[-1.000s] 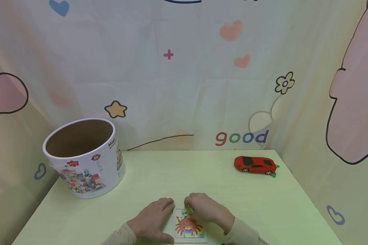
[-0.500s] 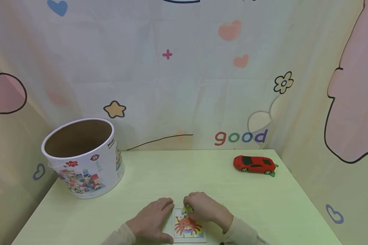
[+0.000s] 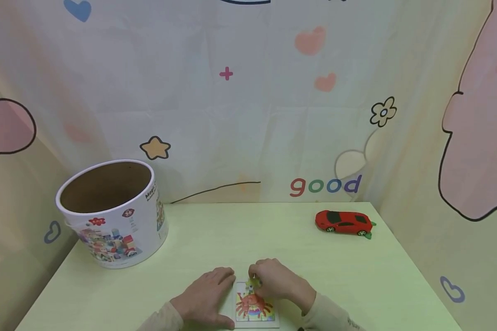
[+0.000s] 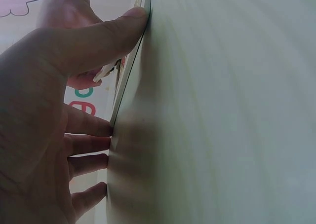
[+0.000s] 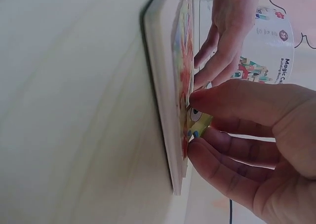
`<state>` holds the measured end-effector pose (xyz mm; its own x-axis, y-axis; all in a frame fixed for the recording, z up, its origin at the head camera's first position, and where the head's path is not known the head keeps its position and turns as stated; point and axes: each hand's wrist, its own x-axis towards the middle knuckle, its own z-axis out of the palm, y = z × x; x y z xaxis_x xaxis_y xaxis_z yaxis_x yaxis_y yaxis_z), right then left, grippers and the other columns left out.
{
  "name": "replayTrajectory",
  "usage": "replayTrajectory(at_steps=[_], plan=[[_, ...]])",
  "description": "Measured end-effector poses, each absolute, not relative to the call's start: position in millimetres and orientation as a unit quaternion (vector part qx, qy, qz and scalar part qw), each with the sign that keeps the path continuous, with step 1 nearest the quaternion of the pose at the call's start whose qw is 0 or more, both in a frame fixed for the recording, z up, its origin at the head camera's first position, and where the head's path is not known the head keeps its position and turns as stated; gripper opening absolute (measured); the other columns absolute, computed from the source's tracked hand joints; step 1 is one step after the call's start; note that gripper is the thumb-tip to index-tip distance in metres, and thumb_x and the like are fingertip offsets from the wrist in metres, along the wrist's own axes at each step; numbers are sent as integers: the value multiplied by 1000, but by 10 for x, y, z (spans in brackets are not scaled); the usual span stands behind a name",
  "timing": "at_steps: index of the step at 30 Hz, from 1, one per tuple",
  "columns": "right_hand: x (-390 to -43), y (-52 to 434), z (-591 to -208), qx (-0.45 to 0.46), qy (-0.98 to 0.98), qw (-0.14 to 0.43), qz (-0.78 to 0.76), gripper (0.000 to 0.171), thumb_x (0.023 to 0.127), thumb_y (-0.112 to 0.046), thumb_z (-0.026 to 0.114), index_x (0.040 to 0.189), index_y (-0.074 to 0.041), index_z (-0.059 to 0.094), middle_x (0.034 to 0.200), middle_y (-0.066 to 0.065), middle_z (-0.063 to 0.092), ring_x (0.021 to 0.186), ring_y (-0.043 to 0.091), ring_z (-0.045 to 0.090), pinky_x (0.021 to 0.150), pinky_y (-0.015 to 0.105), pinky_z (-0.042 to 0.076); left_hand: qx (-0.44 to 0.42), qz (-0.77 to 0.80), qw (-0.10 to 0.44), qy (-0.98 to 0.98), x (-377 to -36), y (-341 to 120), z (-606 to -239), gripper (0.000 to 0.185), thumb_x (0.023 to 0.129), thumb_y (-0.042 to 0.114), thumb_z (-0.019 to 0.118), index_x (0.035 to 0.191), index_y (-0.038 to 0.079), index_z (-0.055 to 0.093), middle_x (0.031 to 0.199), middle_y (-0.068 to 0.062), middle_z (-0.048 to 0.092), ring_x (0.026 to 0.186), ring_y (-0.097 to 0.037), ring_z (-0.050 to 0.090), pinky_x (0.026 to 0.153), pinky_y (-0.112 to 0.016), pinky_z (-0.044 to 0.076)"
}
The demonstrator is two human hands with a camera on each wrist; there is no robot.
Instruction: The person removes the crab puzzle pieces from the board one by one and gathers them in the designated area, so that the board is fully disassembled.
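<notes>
Down at the near edge of the pale green table (image 3: 215, 230), a small white puzzle board (image 3: 257, 309) with a red crab picture is lain flat, and every place below is given from this board. A yellow puzzle piece (image 5: 198, 121) is pinched between the thumb and forefinger of the right hand (image 3: 279, 281) at the board's far edge, the piece being tilted against the board's face and touching it; the remaining fingers (image 5: 242, 152) are curled behind. The left hand (image 3: 207, 294) is laid flat on the table just left of the board, its fingers straight and together, with the thumb (image 4: 106, 36) pressed against the board's left rim; nothing is gripped by it. Far to the left and behind the board, a round open cardboard tub (image 3: 112, 211) printed with building blocks is stood upright. Well to the right and behind the board, a red toy car (image 3: 343, 222) is parked side-on near the table's far edge. Behind the board, the table is backed by a pastel curtain (image 3: 248, 101) printed with hearts, a star and the word "good".
</notes>
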<state>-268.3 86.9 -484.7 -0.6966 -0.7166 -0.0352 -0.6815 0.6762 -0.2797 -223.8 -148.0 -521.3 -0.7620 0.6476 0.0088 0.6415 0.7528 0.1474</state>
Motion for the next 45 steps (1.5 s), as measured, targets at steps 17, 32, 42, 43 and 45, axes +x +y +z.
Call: replayTrajectory(at_steps=[17,32,42,43,45], plan=[[-2702,873,-4837,-385,912,78,-119,26,74,-21,81,97,-17,69,82,-10,60,70,1,50,70,23,48,348,73,11,935,-2238,-1475,-5216,105,72,82,57,143,6,44,148,-8,41,137,-25,39,112,-43,38],[-2729,953,-4793,-393,900,92,-167,25,76,-15,78,100,-14,72,87,-8,63,74,1,52,66,17,48,350,65,10,935,-2234,-1491,-5215,105,72,82,56,143,6,44,148,-8,41,138,-25,39,112,-44,39],[-2739,1054,-4736,-376,908,90,-162,30,75,-17,81,102,-12,71,88,-7,59,73,3,48,62,17,46,350,59,3,935,-2229,-1485,-5206,105,72,83,55,143,6,44,147,-8,42,137,-25,40,112,-43,39],[-2741,1067,-4735,-375,908,89,-162,30,74,-17,81,102,-13,71,87,-7,58,72,3,48,62,17,45,350,57,2,935,-2228,-1485,-5207,105,72,83,54,143,6,44,147,-8,42,137,-25,40,112,-43,39],[-2746,1095,-4735,-375,908,88,-164,29,74,-17,81,102,-12,72,87,-7,58,72,2,47,62,16,45,350,56,3,935,-2227,-1486,-5205,105,72,83,55,143,6,44,148,-8,42,137,-25,39,112,-43,39]])
